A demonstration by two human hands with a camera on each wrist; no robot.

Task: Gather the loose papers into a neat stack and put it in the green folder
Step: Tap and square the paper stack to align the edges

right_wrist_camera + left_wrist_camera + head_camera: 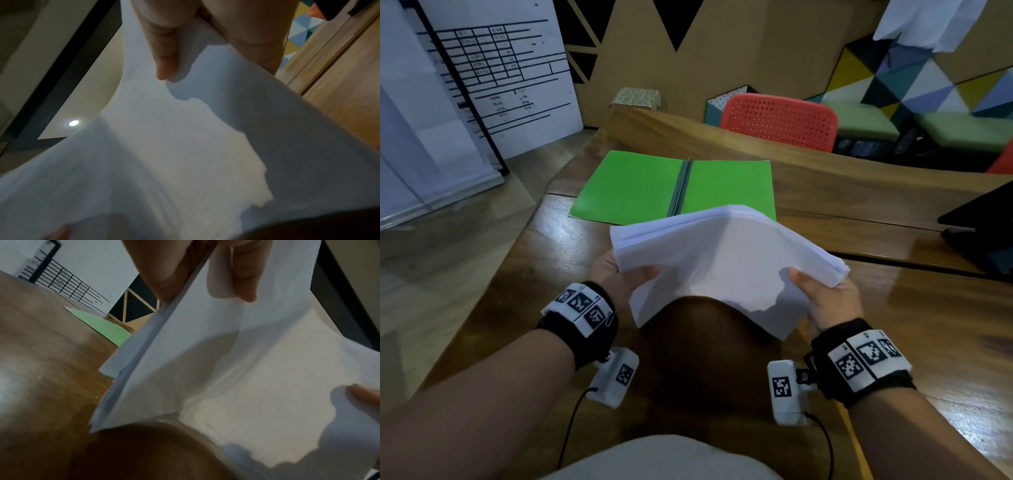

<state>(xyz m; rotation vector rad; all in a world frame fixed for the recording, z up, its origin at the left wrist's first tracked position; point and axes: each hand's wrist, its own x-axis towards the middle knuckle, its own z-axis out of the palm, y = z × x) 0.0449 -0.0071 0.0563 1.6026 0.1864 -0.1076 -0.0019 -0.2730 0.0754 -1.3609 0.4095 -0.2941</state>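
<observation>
A stack of white papers (722,260) is held above the wooden table (893,325), bowed upward in the middle. My left hand (619,274) grips its left edge, thumb on top. My right hand (822,294) grips the right edge the same way. In the left wrist view the thumb lies on the papers (226,369) and the fingers sit behind the stack's edge. The right wrist view shows the thumb pressed on the papers (185,146). The green folder (637,185) lies open and flat just beyond the stack; a corner of the green folder (102,326) shows at the left.
A black laptop (983,233) sits at the table's right edge. A red perforated chair (780,120) stands behind the table. A small gold-wrapped block (637,97) rests on the far ledge. A white board with printed lines (500,75) leans at the left.
</observation>
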